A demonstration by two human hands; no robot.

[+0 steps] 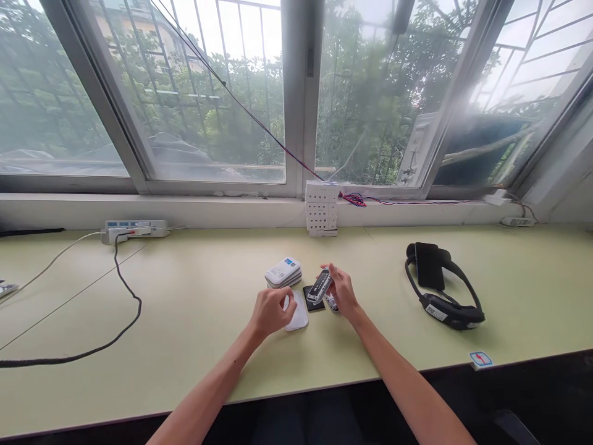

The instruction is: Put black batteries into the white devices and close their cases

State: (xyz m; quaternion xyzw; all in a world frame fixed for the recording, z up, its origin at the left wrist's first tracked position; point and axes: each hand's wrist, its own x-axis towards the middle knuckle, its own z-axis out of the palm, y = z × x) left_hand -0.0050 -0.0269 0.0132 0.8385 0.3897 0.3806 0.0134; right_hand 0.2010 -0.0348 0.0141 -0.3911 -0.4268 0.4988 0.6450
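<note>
My right hand (pixel 341 290) is closed around a small black device (pixel 319 287) with a pale edge and printed text, tilted above the table. Under it lies a flat black piece (pixel 315 306), and a small light-coloured part (pixel 332 302) shows below my right fingers. My left hand (pixel 273 310) is curled, fingertips together, over the left side of a white rounded case (pixel 299 314); whether anything is between those fingertips is too small to tell. Behind my left hand sits a stack of white rounded devices (pixel 283 272), the top one bearing a blue label.
A black headset (pixel 447 312) with a dark pad lies at the right. White slotted boxes (pixel 321 209) stand stacked against the sill. A power strip (pixel 134 230) and a black cable (pixel 134 318) are at the left. The pale green table's front edge (pixel 324 387) runs below my forearms.
</note>
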